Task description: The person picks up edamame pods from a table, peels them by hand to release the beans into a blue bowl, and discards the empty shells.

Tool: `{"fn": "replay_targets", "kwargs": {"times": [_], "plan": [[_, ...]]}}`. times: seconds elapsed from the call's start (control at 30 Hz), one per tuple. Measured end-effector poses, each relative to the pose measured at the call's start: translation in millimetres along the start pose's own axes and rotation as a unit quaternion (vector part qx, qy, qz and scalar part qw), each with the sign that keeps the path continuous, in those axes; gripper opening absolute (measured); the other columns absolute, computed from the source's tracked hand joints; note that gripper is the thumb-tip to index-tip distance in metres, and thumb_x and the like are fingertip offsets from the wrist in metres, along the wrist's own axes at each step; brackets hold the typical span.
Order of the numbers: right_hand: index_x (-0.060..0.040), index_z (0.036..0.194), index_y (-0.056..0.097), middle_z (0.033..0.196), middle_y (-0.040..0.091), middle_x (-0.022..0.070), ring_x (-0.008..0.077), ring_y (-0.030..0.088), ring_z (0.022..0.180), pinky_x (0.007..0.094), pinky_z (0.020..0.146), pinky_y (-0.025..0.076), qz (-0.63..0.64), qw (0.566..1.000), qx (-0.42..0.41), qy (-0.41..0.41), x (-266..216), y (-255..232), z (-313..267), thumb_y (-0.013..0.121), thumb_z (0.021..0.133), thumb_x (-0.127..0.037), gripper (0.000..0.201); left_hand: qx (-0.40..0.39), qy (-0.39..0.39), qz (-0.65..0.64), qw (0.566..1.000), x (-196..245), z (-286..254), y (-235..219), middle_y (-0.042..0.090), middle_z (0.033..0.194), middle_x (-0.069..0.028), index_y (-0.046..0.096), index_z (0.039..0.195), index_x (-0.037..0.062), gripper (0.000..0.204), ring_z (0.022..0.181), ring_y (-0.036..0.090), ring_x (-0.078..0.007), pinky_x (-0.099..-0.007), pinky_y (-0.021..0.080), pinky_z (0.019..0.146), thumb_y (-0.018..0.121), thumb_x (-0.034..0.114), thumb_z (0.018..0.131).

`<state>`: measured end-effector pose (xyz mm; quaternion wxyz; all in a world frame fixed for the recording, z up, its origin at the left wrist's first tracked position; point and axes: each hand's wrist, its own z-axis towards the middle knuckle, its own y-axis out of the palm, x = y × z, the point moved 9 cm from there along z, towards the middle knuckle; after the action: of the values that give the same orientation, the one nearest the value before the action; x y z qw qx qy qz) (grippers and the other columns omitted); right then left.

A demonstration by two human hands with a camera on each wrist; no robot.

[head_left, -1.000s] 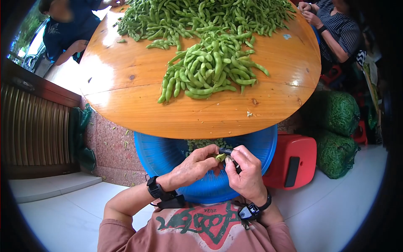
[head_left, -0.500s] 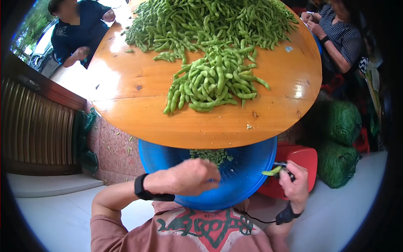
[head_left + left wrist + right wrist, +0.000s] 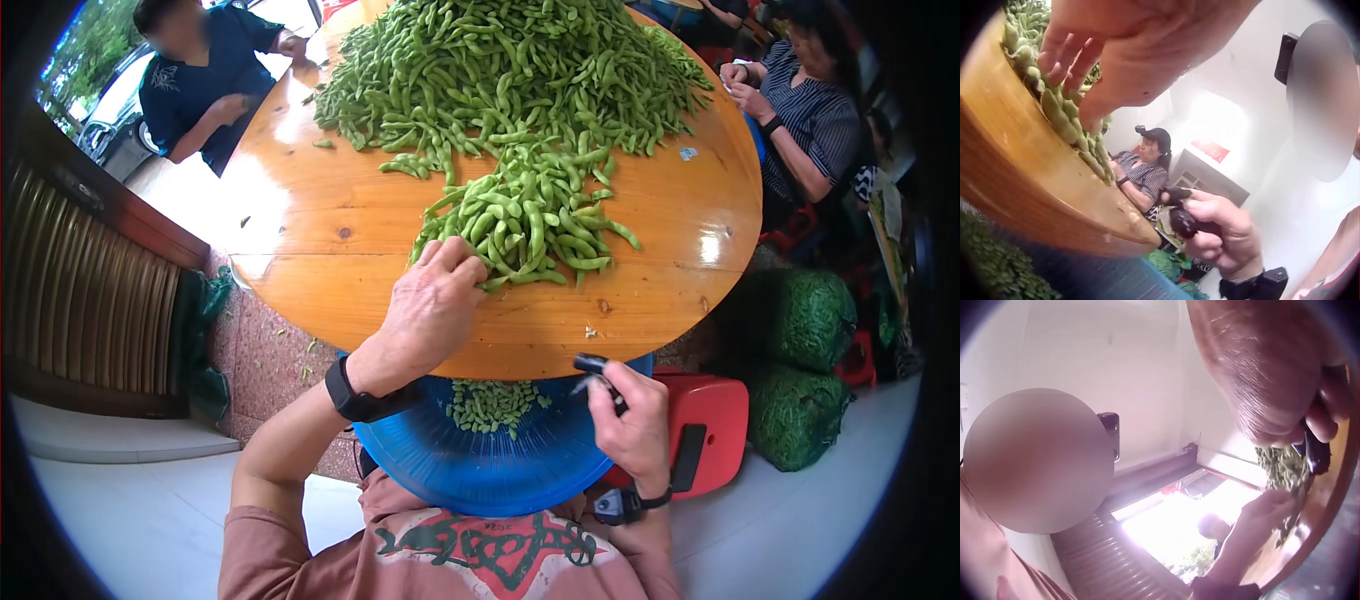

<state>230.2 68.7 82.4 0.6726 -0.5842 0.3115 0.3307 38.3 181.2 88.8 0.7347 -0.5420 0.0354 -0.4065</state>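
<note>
My left hand (image 3: 432,305) reaches over the table to the near left edge of a small pile of green edamame pods (image 3: 520,215). In the left wrist view its fingers point down onto the pods (image 3: 1060,119), with the thumb apart from the other fingers. Above the right side of the basin, my right hand (image 3: 635,420) grips a small black tool (image 3: 590,363) with curled fingers. Two dark rounded parts of that tool (image 3: 1182,219) show in the left wrist view. Below the table edge, shelled green beans (image 3: 490,405) lie in a blue basin (image 3: 450,480).
A large heap of pods (image 3: 510,75) covers the far part of the wooden table (image 3: 340,290). A red stool (image 3: 715,425) stands right of the basin, beside full green net bags (image 3: 800,415). Two people sit or stand at the table's far left and right sides.
My left hand has moved from above the basin up to the pods on the table. The right hand swung out right with a pod, then came back left; that pod no longer shows.
</note>
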Motion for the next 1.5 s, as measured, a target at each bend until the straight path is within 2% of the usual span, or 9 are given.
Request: {"fn": "replay_targets", "kwargs": {"times": [0.17,0.43,0.87,0.97,1.07,1.13,1.2,1.33,1.5], "plan": [[0.0004,0.112,0.069,0.061,0.051,-0.0040,0.0026,0.047,0.055,0.0228,0.049,0.038,0.225,0.968,-0.018,0.113,11,45,9,0.059,0.096,-0.008,0.021,-0.038,-0.115,-0.190,0.974,3,-19,-10,0.062,0.077,-0.0046,0.065,0.091,0.0017,0.016,0.071,0.063,-0.0167,-0.0300,0.052,0.062,0.077,0.004,0.081],[0.0025,0.109,0.064,0.068,0.050,-0.0041,0.0018,0.047,0.057,0.0205,0.049,0.039,0.390,0.898,-0.087,0.186,19,81,-14,0.058,0.100,-0.010,0.017,-0.122,-0.295,-0.589,0.743,23,-86,56,0.068,0.078,-0.0052,0.062,0.105,-0.0031,0.009,0.068,0.066,-0.0085,-0.0223,0.054,0.059,0.064,0.001,0.097],[0.0006,0.105,0.062,0.068,0.044,-0.0048,0.0021,0.038,0.053,0.0204,0.047,0.030,0.536,0.804,-0.098,0.238,36,87,-35,0.056,0.101,-0.009,0.012,-0.052,-0.204,-0.522,0.827,44,-94,53,0.064,0.082,-0.0047,0.057,0.102,-0.0003,0.011,0.069,0.067,-0.0101,-0.0228,0.053,0.053,0.066,-0.001,0.095],[0.0013,0.108,0.062,0.071,0.045,-0.0048,0.0021,0.036,0.053,0.0206,0.046,0.028,0.615,0.721,-0.185,0.260,35,87,-43,0.054,0.102,-0.008,0.014,-0.155,-0.306,-0.804,0.486,54,-105,83,0.062,0.086,-0.0071,0.051,0.115,0.0026,0.024,0.061,0.065,-0.0178,-0.0236,0.048,0.045,0.064,0.004,0.096],[0.0025,0.111,0.062,0.071,0.044,-0.0061,0.0012,0.035,0.053,0.0199,0.046,0.026,0.593,0.732,-0.210,0.261,36,83,-49,0.052,0.102,-0.007,0.017,-0.212,-0.307,-0.823,0.428,66,-110,89,0.061,0.087,-0.0051,0.051,0.116,0.0025,0.022,0.066,0.067,-0.0156,-0.0237,0.050,0.048,0.063,0.004,0.097],[0.0020,0.106,0.064,0.071,0.050,-0.0009,0.0080,0.044,0.053,0.0253,0.047,0.033,0.560,0.755,-0.195,0.281,38,79,-51,0.057,0.097,-0.005,0.013,-0.215,-0.296,-0.780,0.507,65,-109,92,0.062,0.087,-0.0045,0.052,0.116,0.0030,0.023,0.067,0.066,-0.0147,-0.0238,0.050,0.050,0.065,0.007,0.098],[0.0019,0.099,0.064,0.074,0.055,0.0087,0.0214,0.055,0.059,0.0332,0.054,0.043,0.186,0.976,-0.116,0.011,12,51,-34,0.062,0.090,-0.001,0.009,-0.219,-0.263,-0.676,0.652,61,-108,94,0.064,0.088,-0.0032,0.054,0.117,0.0039,0.025,0.070,0.065,-0.0129,-0.0239,0.049,0.053,0.067,0.013,0.098],[0.0028,0.091,0.062,0.079,0.057,0.0147,0.0323,0.058,0.068,0.0371,0.061,0.047,0.160,0.981,-0.109,0.005,9,51,-38,0.063,0.085,0.003,0.006,-0.227,-0.146,-0.403,0.875,65,-92,67,0.070,0.083,-0.0106,0.061,0.109,-0.0015,0.019,0.070,0.068,-0.0144,-0.0301,0.054,0.064,0.063,0.016,0.100],[0.0029,0.088,0.060,0.078,0.057,0.0148,0.0326,0.058,0.067,0.0372,0.059,0.046,0.140,0.984,-0.107,0.028,14,55,-40,0.064,0.085,0.003,0.005,-0.225,-0.149,-0.412,0.870,64,-97,66,0.070,0.077,-0.0103,0.063,0.119,-0.0027,0.024,0.072,0.068,-0.0133,-0.0300,0.053,0.066,0.055,0.014,0.103]]}}
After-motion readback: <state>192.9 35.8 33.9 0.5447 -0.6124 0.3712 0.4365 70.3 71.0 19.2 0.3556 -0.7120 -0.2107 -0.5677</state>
